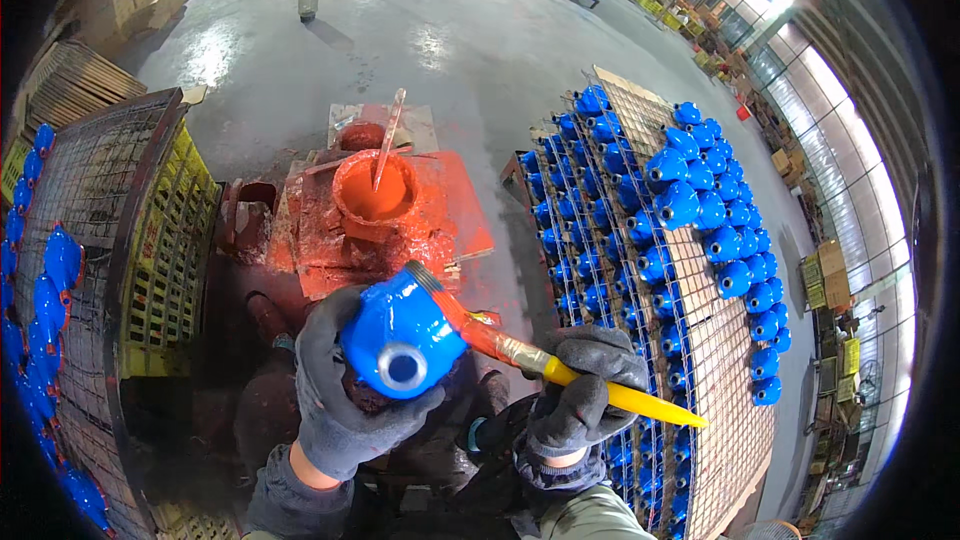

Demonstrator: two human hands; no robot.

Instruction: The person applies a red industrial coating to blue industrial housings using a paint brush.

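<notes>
My left hand [345, 415], in a grey glove, is closed around a glossy blue metal housing [385, 315]. A round port with a bare metal rim faces me on the housing. My right hand [585, 390], gloved too, grips a paintbrush [640, 400] by its yellow handle. Red paint covers the bristles, which lie against the flange edge at the housing's upper right. Beyond both hands stands a red-coated bucket [350, 205] of red-orange paint, with a stick [390, 135] leaning in it.
To the right, a wire-mesh rack [690, 340] carries many blue housings [680, 202]. Another mesh rack [95, 270] with blue housings stands at left, beside a yellow crate [165, 250]. Paint-stained boards [460, 205] lie under the bucket. Farther off, a clear container [308, 5] stands on the grey floor.
</notes>
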